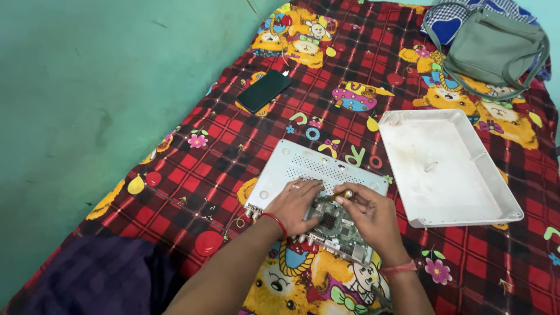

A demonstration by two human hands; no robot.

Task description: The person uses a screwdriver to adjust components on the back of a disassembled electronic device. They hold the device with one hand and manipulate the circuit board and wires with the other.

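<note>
Both forearms enter from below. Left hand (293, 204) lies flat, fingers spread, pressing the white device base (303, 175) and the edge of the green circuit board (338, 227) seated in it. Right hand (370, 219) is closed around a small screwdriver (341, 195) (brass-coloured tip end showing) over the board. Board looks light, rigid, fragile: best gripped by its edges. Detached white cover (449, 169) lies to the right on the red checked blanket (233, 146); black phone (264, 90) further off.

1 black phone (264, 90) lies on the checked blanket (221, 151) (cartoon-printed); grey bag (493, 49) far right.
</note>
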